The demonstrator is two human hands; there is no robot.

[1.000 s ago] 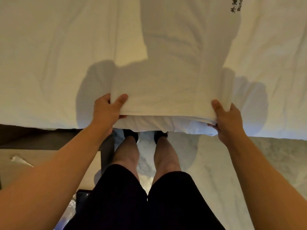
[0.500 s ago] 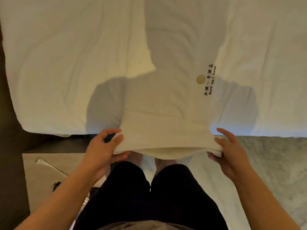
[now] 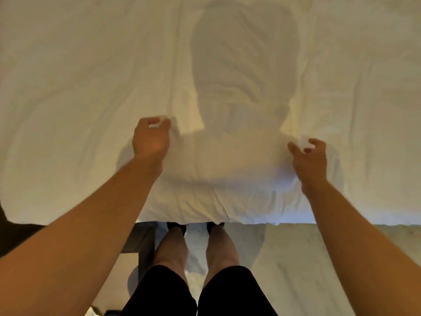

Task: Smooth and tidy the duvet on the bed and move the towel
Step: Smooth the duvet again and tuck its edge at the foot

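The white duvet (image 3: 79, 87) covers the bed and fills the upper two thirds of the view, creased, with my shadow across its middle. Its puffy near edge (image 3: 205, 208) hangs just in front of my legs. My left hand (image 3: 151, 139) is raised over the duvet, fingers pinched on a small fold of its white fabric. My right hand (image 3: 308, 158) does the same further right, with a bit of white cloth between thumb and fingers. The frame is blurred by motion. I cannot pick out a separate towel.
I stand at the bed's side on a pale marbled floor (image 3: 307, 258), my legs (image 3: 196, 247) close to the duvet edge. A dark low piece of furniture (image 3: 139, 238) sits at my left, with a beige surface (image 3: 109, 281) below it.
Both hands moved from the folded edge at the bed's side up and forward over the duvet. The fold they held is spread out, and they now pinch fabric further apart.
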